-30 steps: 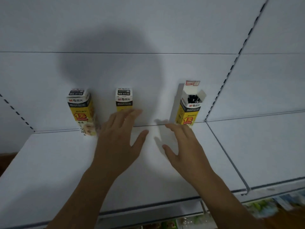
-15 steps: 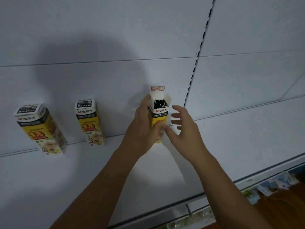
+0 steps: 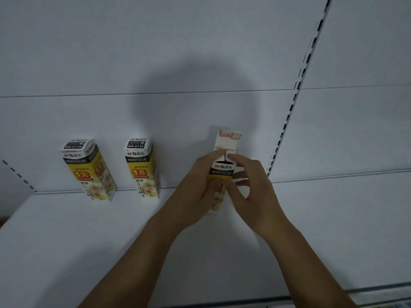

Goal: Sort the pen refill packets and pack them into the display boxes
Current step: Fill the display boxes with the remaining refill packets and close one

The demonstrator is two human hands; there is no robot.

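Standing tall on the white shelf (image 3: 89, 252), close to the back wall (image 3: 200, 63), the open box (image 3: 222, 168) is held between both hands. The left hand (image 3: 195, 192) wraps its left side; the right hand (image 3: 252, 192) pinches its right side. Its lid flap (image 3: 228, 141) sticks straight up, just above both hands.

1. The rear of the white shelf (image 3: 66, 252), left of centre, is occupied by the left closed box (image 3: 89, 170) and the middle closed box (image 3: 141, 167); a gap is left between them.
2. The frame's centre is blocked by the open-topped box (image 3: 223, 168), gripped by the left hand (image 3: 195, 192) and right hand (image 3: 253, 192).
3. Open shelf surface is seen at lower left and at right.
4. Rearward reach is stopped by the back panel (image 3: 200, 52).
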